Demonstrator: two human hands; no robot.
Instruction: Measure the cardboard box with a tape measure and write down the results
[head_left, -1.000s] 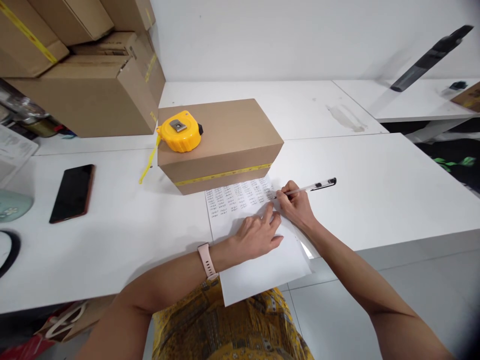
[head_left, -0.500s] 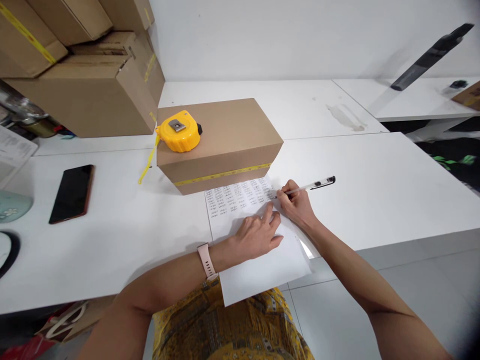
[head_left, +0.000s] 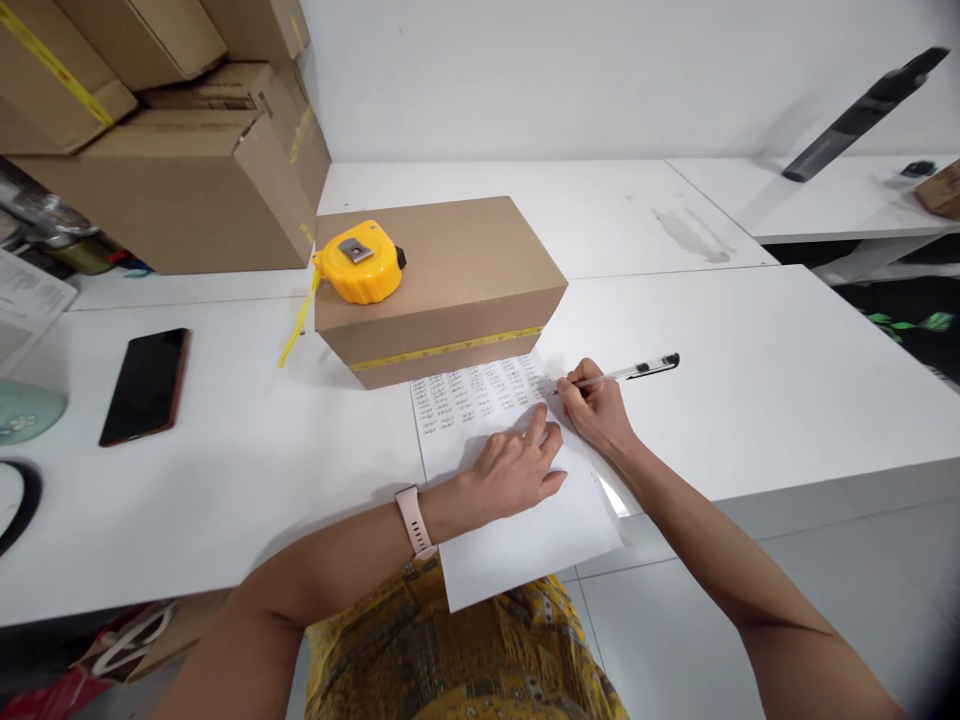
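A sheet of white paper (head_left: 517, 545) lies over the front edge of the desk, its upper part covered in rows of small handwriting. My left hand (head_left: 517, 468) rests on it with fingers spread, the index finger pointing toward the last written column. In my right hand (head_left: 600, 405) is a clear pen (head_left: 652, 366) with a black cap end, its tip at the paper's right edge beside the writing. The cardboard box (head_left: 450, 260) stands on the sheet's top end. On that box sits a yellow tape measure (head_left: 364, 262), its yellow strap hanging over the left side.
Stacked cardboard boxes (head_left: 195, 190) fill the back left. A dark phone (head_left: 146, 385) lies on the white desk (head_left: 300, 440) at left, near a pale green cup (head_left: 28, 410). A black bottle-like object (head_left: 855, 120) stands at the back right.
My right hand has shifted slightly to the right with the pen, toward the paper's edge. My left hand stays in place.
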